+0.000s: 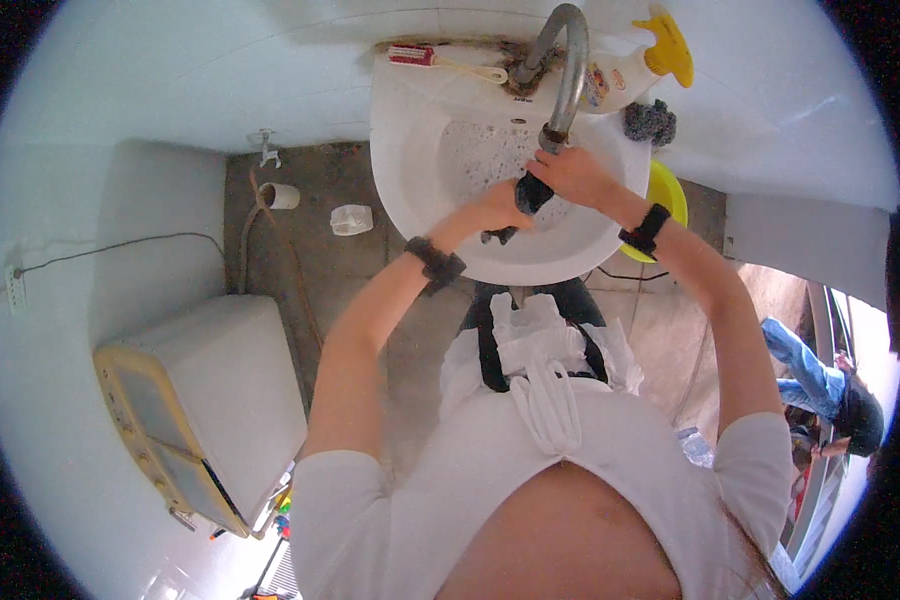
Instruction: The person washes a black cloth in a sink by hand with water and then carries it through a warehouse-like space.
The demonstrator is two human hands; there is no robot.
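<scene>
A white washbasin (410, 190) is in front of me with bubbly water in its bowl. Above it curves a grey metal faucet (575, 75), its mouth just over my fingers. Between my hands, a small black cloth-like item (533, 196) is bunched up under the spout; its exact kind is unclear. My left hand (498, 206) is closed around its lower left side, and a dark end sticks out below. From the upper right, my right hand (577, 176) grips the same item, its fingers close to the faucet mouth.
On the basin's back ledge lie a red-and-white brush (440, 62) and a spray bottle (660, 60) with a yellow head. A grey scouring pad (650, 123) sits at the right rim. A yellow-green tub (667, 200), a washing machine (205, 400) and another person (830, 390) are around.
</scene>
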